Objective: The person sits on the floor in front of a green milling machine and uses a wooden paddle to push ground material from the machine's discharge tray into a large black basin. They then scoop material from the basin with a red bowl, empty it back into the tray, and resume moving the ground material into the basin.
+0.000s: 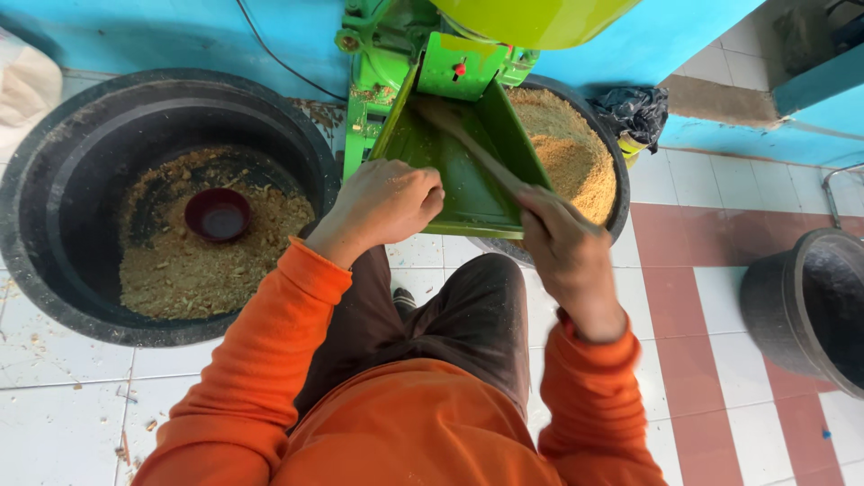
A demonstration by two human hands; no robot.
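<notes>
Tubs: three black tubs are counted; the large tub (54, 252) at left holds coarse meal and one dark red bowl (218, 214), the second tub (621, 193) sits under the green chute (468, 193), the third tub (792, 306) is cut by the right edge.
Room: bare tiled floor (702, 297) is left between the tubs.
Left hand (385, 202): curled shut on the chute's left rim.
Right hand (567, 256): closed around one wooden stick (468, 144), laid slanting inside the chute.

I'm in a small milling workshop: a green grinding machine (423, 54) at twelve o'clock against a blue wall (162, 36), black tubs (54, 180) of ground meal at ten and one o'clock, and a dusty tiled floor (63, 405).
</notes>
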